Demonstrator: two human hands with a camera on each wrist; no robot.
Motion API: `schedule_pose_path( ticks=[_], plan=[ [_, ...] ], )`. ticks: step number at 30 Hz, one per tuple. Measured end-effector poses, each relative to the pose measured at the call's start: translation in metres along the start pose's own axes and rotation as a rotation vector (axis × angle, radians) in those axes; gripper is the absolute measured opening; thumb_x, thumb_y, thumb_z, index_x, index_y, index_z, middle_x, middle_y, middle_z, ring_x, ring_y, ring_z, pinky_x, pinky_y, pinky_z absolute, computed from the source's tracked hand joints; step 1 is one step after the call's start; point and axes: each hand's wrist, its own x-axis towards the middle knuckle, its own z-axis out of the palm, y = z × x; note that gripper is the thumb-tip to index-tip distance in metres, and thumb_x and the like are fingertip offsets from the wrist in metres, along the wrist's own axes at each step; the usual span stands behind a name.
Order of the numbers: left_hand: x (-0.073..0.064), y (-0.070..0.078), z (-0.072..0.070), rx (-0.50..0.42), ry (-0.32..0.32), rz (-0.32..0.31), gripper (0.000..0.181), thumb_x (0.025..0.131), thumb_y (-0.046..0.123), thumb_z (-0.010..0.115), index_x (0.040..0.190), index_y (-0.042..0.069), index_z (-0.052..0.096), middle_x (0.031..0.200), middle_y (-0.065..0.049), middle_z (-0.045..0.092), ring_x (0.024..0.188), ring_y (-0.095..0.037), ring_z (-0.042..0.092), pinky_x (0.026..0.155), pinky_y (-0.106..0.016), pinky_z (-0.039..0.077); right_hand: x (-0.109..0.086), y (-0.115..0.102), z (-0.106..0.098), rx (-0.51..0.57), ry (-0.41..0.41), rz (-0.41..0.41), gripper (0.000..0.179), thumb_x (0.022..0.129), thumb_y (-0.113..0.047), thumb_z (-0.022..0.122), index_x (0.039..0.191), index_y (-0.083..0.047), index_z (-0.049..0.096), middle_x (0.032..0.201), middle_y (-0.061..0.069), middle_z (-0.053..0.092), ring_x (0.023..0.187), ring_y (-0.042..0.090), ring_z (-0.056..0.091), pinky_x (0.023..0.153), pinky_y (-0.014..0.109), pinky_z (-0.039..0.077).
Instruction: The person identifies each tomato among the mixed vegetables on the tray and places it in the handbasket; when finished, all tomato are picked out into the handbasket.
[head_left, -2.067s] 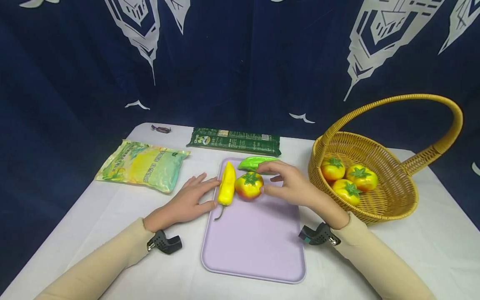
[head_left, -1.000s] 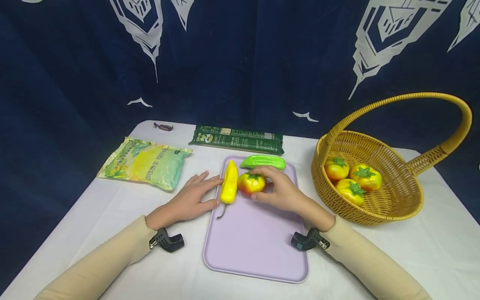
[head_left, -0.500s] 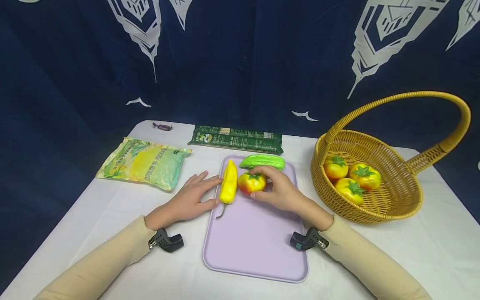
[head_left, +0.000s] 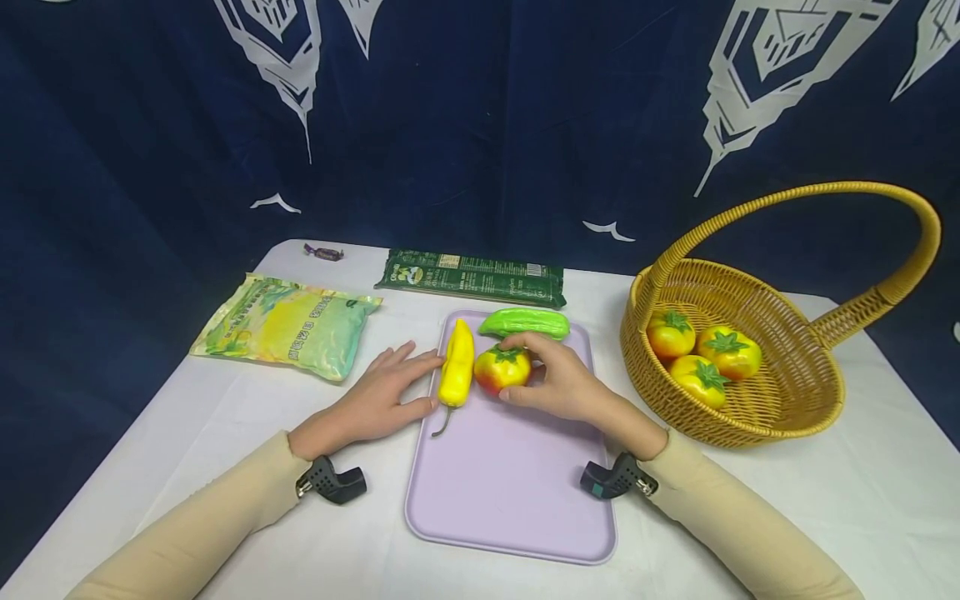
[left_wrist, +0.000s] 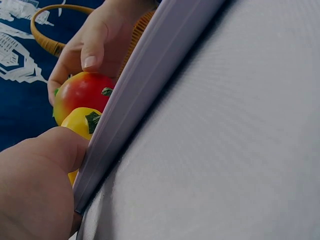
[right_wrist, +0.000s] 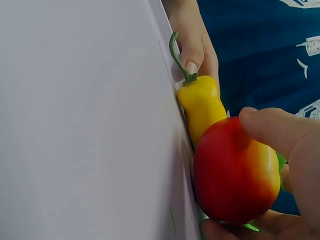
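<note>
My right hand (head_left: 558,379) grips a yellow-and-red tomato (head_left: 501,370) with a green leafy top. The thumb is on its near side and the fingers curl round the far side; in the right wrist view the tomato (right_wrist: 235,172) shows its red underside. Beside it on the lilac tray (head_left: 510,492) lies a yellow pepper (head_left: 457,367), its thin stem toward me. My left hand (head_left: 378,398) rests at the tray's left edge with fingers extended, fingertips right at the pepper. A ribbed green vegetable (head_left: 525,322) lies across the tray's far end.
To the right stands a wicker basket (head_left: 802,408) with a tall handle, holding 3 more tomatoes (head_left: 727,352). A dark green packet (head_left: 472,277) lies behind the tray. A yellow-green pouch (head_left: 288,327) is at left, a wrapped candy (head_left: 324,252) at the back left corner.
My right hand has moved left and taken hold of the tomato, uncovering more of the green vegetable. The left hand has stayed at the tray's edge. The view has shifted slightly.
</note>
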Motion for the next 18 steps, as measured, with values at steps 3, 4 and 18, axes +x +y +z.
schedule_pose_path(
  ticks=[3, 4, 18],
  plan=[
    [-0.0001, 0.0000, -0.0001, -0.001, 0.002, 0.002, 0.061, 0.094, 0.034, 0.063, 0.149, 0.010, 0.052, 0.156, -0.013, 0.050, 0.154, -0.048, 0.026, 0.125, -0.068, 0.017, -0.0001, -0.0004, 0.0007, -0.005, -0.002, -0.007, 0.055, 0.075, -0.013, 0.088, 0.125, -0.008, 0.064, 0.126, 0.012, 0.069, 0.102, 0.023, 0.066, 0.089, 0.035, 0.054],
    [0.0000, 0.0001, -0.0002, -0.001, 0.002, 0.003, 0.061, 0.094, 0.034, 0.063, 0.149, 0.010, 0.052, 0.156, -0.013, 0.050, 0.154, -0.048, 0.026, 0.125, -0.068, 0.017, 0.0000, -0.0004, 0.0010, -0.006, -0.002, -0.010, 0.055, 0.076, -0.013, 0.088, 0.124, -0.008, 0.064, 0.125, 0.012, 0.069, 0.102, 0.023, 0.066, 0.090, 0.036, 0.054],
    [-0.0011, -0.0005, 0.0004, -0.009, -0.001, -0.006, 0.062, 0.094, 0.032, 0.064, 0.149, 0.009, 0.052, 0.157, -0.014, 0.050, 0.154, -0.048, 0.025, 0.125, -0.068, 0.015, -0.0003, 0.0000, -0.0015, 0.001, -0.002, -0.019, 0.054, 0.076, -0.011, 0.087, 0.125, -0.007, 0.064, 0.126, 0.012, 0.070, 0.104, 0.024, 0.067, 0.093, 0.038, 0.055]
  ],
)
